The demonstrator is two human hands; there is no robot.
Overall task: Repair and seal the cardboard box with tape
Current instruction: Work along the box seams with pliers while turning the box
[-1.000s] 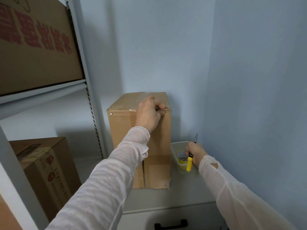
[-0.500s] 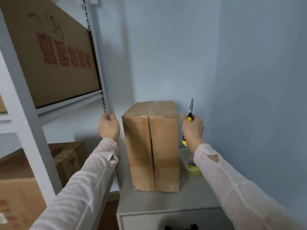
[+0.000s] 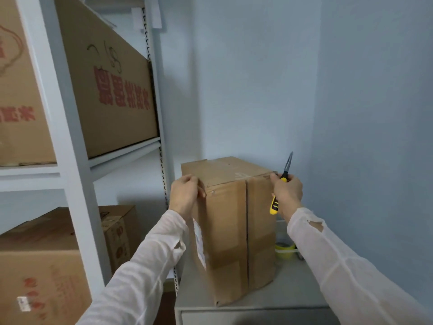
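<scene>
Two hands brace one upright cardboard box [image 3: 225, 231], which stands on the grey cabinet top [image 3: 293, 294] in the room's corner. Far left: shelving upright [image 3: 161, 137], a big printed carton [image 3: 112, 90] on the shelf, lower cartons [image 3: 39, 266] beneath. The left hand [image 3: 185, 195] curls over the box's top-left corner and grips it, likely to steady or turn it. The front face shows a vertical seam that is not tight; clear tape crosses the top. The right hand [image 3: 287, 193] wraps a yellow-handled knife [image 3: 287, 164], blade up and away from the cardboard, fingertips touching the top-right corner, probably bracing without setting the tool down. A yellow tape roll [image 3: 284, 247] sits behind the box's right side. Shelving is just beside the left edge, the wall [image 3: 375, 137] near on the right, the cabinet's front edge close. Tight for turning.
</scene>
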